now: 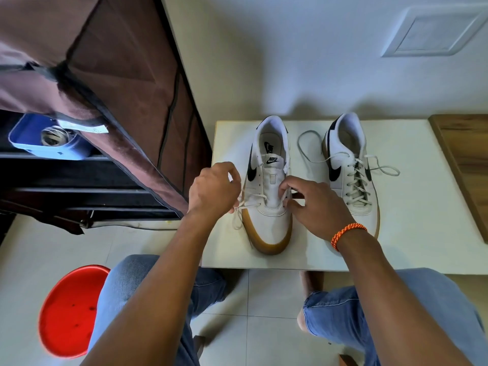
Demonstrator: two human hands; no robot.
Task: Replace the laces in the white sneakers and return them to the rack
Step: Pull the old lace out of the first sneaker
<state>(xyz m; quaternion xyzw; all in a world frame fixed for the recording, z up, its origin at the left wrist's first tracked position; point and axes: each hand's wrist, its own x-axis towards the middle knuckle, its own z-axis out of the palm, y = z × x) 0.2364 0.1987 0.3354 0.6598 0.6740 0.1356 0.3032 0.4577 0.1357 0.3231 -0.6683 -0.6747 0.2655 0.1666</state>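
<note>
Two white sneakers with black swooshes and gum soles stand on a small white table [412, 233], toes toward me. The left sneaker [269, 223] has a white lace [252, 200] threaded only through its lowest eyelets. My left hand [214, 190] pinches the lace end at the shoe's left side. My right hand [314, 204], with an orange wristband, pinches the other lace end at the right eyelets. The right sneaker [348, 165] is fully laced, its loose ends spread on the table.
A brown fabric-covered shoe rack [111, 83] stands open at the left, with a blue box [45, 140] on a shelf. A red stool [68, 310] sits by my left knee. A wooden board [462, 159] borders the table's right side. White wall behind.
</note>
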